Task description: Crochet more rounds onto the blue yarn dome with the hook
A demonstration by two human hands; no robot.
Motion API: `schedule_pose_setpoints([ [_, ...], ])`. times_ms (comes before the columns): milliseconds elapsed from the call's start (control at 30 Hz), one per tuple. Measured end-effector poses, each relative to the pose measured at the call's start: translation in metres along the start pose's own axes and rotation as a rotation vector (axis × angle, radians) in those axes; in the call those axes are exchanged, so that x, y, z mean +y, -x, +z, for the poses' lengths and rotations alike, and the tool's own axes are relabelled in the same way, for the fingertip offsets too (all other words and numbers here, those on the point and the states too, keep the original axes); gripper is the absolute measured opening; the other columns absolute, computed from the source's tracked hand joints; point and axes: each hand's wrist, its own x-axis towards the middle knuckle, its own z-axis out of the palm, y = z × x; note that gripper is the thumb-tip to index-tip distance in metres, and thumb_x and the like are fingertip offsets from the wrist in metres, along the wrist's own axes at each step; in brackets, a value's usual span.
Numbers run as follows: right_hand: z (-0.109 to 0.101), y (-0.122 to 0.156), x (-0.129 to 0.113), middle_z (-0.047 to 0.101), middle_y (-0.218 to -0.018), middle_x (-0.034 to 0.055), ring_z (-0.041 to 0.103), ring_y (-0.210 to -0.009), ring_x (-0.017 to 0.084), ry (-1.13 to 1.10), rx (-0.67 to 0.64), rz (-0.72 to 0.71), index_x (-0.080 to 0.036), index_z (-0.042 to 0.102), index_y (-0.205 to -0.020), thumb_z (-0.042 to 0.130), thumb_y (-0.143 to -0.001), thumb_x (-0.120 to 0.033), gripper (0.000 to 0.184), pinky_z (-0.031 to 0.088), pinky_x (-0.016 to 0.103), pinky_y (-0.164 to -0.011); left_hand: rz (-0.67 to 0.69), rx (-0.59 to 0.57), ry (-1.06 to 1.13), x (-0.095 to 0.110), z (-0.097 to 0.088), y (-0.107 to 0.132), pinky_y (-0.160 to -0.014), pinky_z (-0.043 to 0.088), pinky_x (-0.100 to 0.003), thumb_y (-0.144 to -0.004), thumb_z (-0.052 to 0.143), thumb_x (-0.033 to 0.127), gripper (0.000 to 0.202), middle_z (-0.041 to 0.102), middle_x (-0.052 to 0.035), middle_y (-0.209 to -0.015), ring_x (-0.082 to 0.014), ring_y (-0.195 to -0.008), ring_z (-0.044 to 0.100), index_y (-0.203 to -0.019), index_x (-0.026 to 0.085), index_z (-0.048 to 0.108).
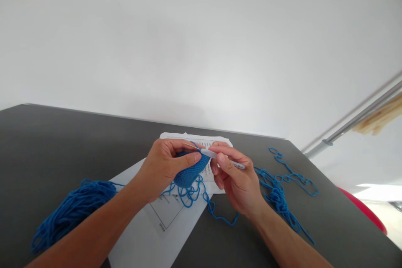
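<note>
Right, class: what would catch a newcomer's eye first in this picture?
The bright blue yarn: a heap on the dark table's left, loose loops on its right. In the middle, above a paper sheet, the left hand pinches a blue crocheted piece while the right hand holds a hook to it.

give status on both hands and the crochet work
Left hand pinching blue crochet piece. Right hand gripping crochet hook, tip at piece's edge. Loose yarn tangled beneath, over printed sheet.
</note>
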Motion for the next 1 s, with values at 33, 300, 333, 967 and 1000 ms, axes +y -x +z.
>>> schedule_pose_setpoints([
  [33,-0.0005,-0.0002,-0.0006,0.073,-0.088,0.0036,0.055,-0.051,0.007,0.015,-0.017,-0.010,-0.022,0.082,-0.094,0.081,-0.085,-0.032,0.014,0.046,0.015,-0.035,0.002,0.000,0.009,-0.0008,0.0005,0.0003,-0.069,0.057,-0.027,-0.076,0.088,0.030,0.019,0.081,-0.0056,-0.087,-0.0171,-0.075,0.070,-0.090,0.019,0.084],
  [300,-0.0019,-0.0002,-0.0021,0.075,-0.072,0.0017,0.071,-0.064,0.013,-0.059,-0.102,0.067,-0.020,0.078,-0.102,0.078,-0.089,-0.036,0.021,0.064,0.025,-0.062,0.014,0.033,0.018,-0.0042,-0.0001,0.0034,-0.062,0.056,-0.025,-0.073,0.091,0.030,0.044,0.079,-0.0031,-0.082,-0.0150,-0.067,0.068,-0.114,0.020,0.080],
  [333,-0.0019,-0.0003,-0.0021,0.075,-0.072,0.0017,0.071,-0.064,0.013,-0.073,-0.091,0.063,-0.020,0.079,-0.101,0.079,-0.088,-0.036,0.021,0.064,0.024,-0.061,0.021,0.029,0.024,-0.0045,-0.0003,0.0036,-0.063,0.056,-0.025,-0.072,0.091,0.029,0.043,0.079,-0.0037,-0.085,-0.0156,-0.070,0.069,-0.113,0.020,0.080],
  [967,-0.0031,0.0000,0.0032,0.069,-0.083,0.0021,0.065,-0.071,0.012,-0.080,-0.014,0.007,-0.021,0.081,-0.099,0.079,-0.088,-0.035,0.017,0.063,0.021,-0.056,0.077,0.097,0.076,-0.0064,0.0047,0.0055,-0.063,0.059,-0.026,-0.076,0.089,0.029,0.065,0.080,-0.0047,-0.087,-0.0174,-0.070,0.071,-0.136,0.018,0.067],
  [1000,-0.0032,-0.0001,0.0031,0.068,-0.087,0.0025,0.063,-0.073,0.012,-0.053,0.000,-0.007,-0.022,0.081,-0.098,0.079,-0.087,-0.035,0.017,0.063,0.021,-0.055,0.081,0.107,0.054,-0.0063,0.0049,0.0055,-0.061,0.058,-0.026,-0.076,0.089,0.030,0.066,0.080,-0.0051,-0.087,-0.0174,-0.069,0.070,-0.137,0.018,0.066],
])
